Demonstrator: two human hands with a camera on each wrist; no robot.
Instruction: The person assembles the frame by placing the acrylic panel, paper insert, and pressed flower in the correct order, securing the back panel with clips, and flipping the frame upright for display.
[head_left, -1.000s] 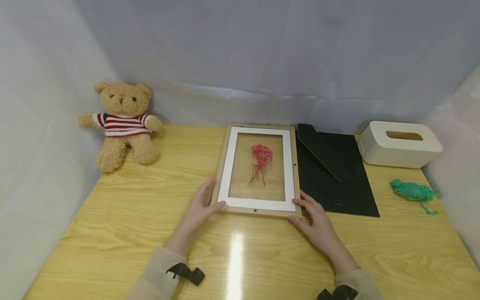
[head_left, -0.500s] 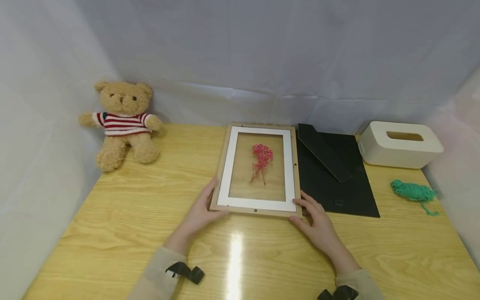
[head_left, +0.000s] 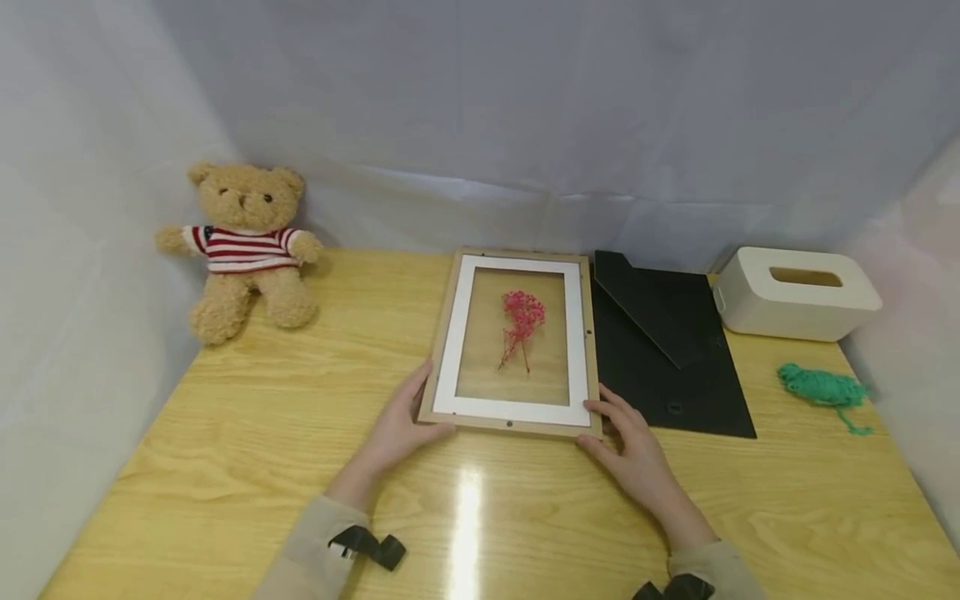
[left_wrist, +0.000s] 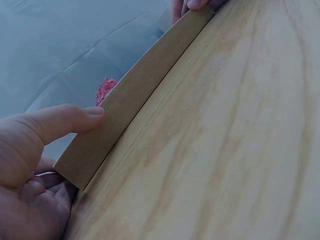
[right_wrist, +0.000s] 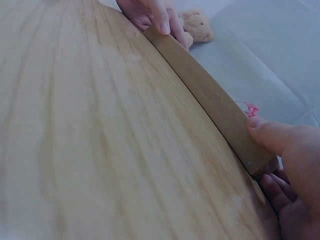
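A light wooden picture frame (head_left: 510,423) lies flat on the table in the head view, with a white mat (head_left: 577,333) inside it. A pink dried flower sprig (head_left: 522,315) sits in the middle of the mat's window. My left hand (head_left: 397,429) grips the near left corner, thumb along the front edge and fingers by the left side. At the near right corner my right hand (head_left: 633,446) holds on, its thumb at the front edge and a fingertip over the mat. Both wrist views show a thumb pressed on the frame's front side; some fingers are hidden behind the corners.
Right beside the frame lies a black backing board (head_left: 720,400) with its stand leg (head_left: 637,304). Farther right are a white tissue box (head_left: 795,308) and a green yarn bundle (head_left: 823,386). A teddy bear (head_left: 251,250) sits at the back left, before a pale curtain (head_left: 525,108).
My left thumb has slid from the frame's top face down to its front edge. The right hand and the frame stay nearly in place.
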